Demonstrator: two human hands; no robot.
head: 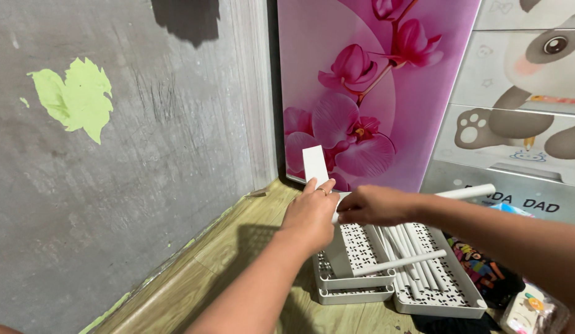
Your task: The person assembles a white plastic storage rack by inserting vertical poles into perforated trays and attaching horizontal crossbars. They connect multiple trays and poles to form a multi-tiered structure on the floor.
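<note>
Wooden floor [238, 260], grey wall [145, 154], hands [340, 210] gripping white slat [315, 166], white trays [362, 272]

The floor [238, 260] is wood-patterned, in pale yellowish-brown planks, and it meets a grey wall along its left edge. Two white perforated trays [355, 287] lie stacked on it near the middle, and a larger white perforated tray [448, 295] lies just beside them on the right, touching or nearly touching. A bundle of white tubes [408, 253] rests inside the larger tray, with one tube lying slantwise across both. To the right of the trays, colourful packets [485, 269] sit on the floor, partly hidden by an arm
</note>
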